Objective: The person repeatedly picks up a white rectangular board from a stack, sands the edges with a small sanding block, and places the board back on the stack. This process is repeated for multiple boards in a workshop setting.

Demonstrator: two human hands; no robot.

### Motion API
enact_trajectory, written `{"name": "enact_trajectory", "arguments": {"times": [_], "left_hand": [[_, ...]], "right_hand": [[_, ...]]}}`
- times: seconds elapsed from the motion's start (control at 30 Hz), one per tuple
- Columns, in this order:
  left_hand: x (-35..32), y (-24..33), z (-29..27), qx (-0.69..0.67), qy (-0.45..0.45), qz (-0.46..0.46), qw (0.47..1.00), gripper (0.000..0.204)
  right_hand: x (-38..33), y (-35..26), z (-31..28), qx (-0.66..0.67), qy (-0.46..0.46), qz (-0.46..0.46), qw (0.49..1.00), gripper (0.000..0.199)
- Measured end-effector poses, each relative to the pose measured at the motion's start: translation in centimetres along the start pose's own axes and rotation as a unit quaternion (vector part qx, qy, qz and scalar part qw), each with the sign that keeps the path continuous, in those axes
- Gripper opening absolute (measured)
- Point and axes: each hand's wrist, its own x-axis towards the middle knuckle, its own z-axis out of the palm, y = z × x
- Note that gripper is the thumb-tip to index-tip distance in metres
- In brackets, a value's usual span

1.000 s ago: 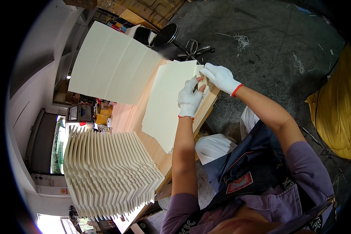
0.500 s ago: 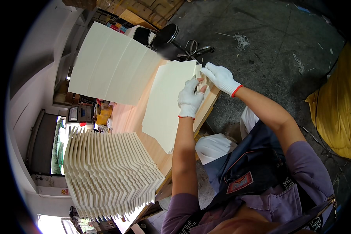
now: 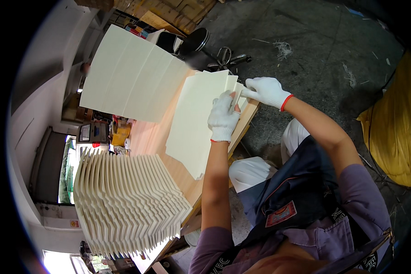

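Note:
Cream sheets (image 3: 194, 114) with cut, notched edges lie in a flat layered pile on the wooden table, their near-right edges stepped. My left hand (image 3: 223, 118), in a white knit glove with bare thumb and fingertip, rests on top of the pile near its stepped edge, fingers apart. My right hand (image 3: 266, 92), gloved in white with a red cuff, is at the table's corner. Its fingers pinch the edge of a narrow cream layer at the pile's right end; the fingertips are partly hidden.
A tall stack of folded cream pieces (image 3: 128, 205) stands at the near left. Large cream sheets (image 3: 132, 75) lie fanned at the far left. A black stool (image 3: 196, 39) stands beyond the table (image 3: 147, 137). Yellow fabric (image 3: 392, 123) hangs at right; scraps (image 3: 283, 49) litter the floor.
My right hand has moved slightly right and down, away from my left hand, and more stepped layers show between them. My left hand has barely shifted.

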Motion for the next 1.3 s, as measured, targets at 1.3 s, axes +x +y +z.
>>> {"name": "enact_trajectory", "arguments": {"times": [1.3], "left_hand": [[0.6,-0.8,0.3,-0.109,-0.052,-0.086,0.989,0.032]], "right_hand": [[1.2,-1.0,2.3,0.144,0.042,0.064,0.987,0.040]]}}
